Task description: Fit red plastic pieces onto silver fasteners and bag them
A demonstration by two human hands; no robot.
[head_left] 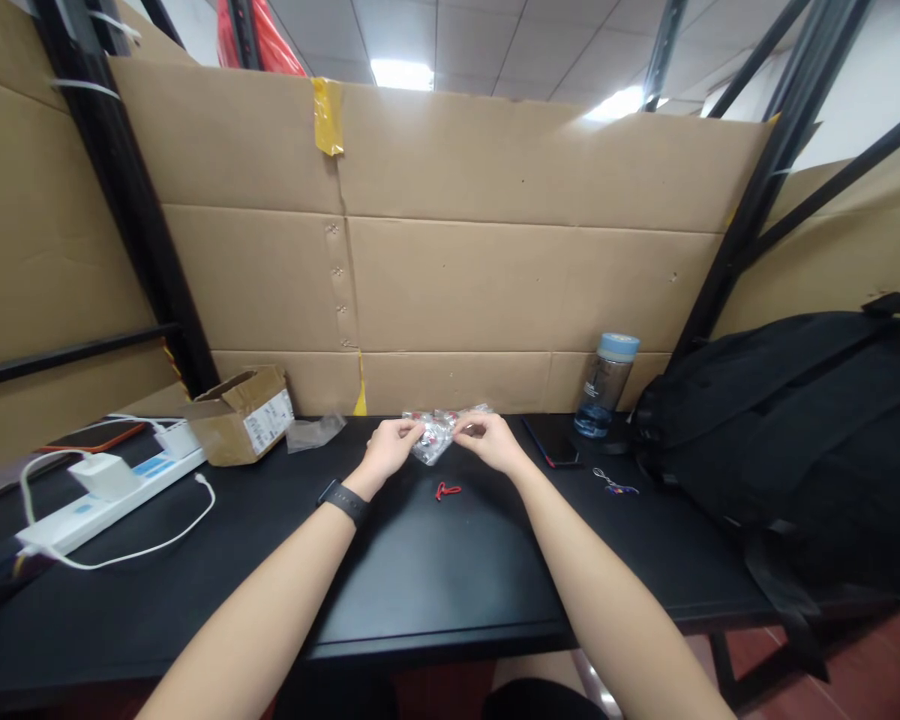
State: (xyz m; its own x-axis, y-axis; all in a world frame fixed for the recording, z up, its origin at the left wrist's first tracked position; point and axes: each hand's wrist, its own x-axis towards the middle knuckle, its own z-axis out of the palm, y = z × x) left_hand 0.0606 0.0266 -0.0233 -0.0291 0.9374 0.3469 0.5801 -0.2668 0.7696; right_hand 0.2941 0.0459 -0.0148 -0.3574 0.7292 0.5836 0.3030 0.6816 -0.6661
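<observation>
Near the back of the black table, my left hand [391, 447] grips the left side of a clear plastic bag [433, 446] with small red and silvery pieces in it. My right hand [487, 440] pinches the bag's right side between thumb and fingers. More shiny packets [461, 411] show just behind; whether they belong to the same bag I cannot tell. A small red cord loop [446, 491] lies on the table in front of my hands, touched by neither. On my left wrist sits a dark watch [343, 502].
A small open cardboard box [244, 415], an empty-looking clear bag [315, 433] and a white power strip [120, 505] with chargers stand left. Rightward are a phone [553, 441], a keychain [615, 482], a water bottle [606, 388] and a black backpack [795, 440]. Cardboard walls [495, 280] close the back.
</observation>
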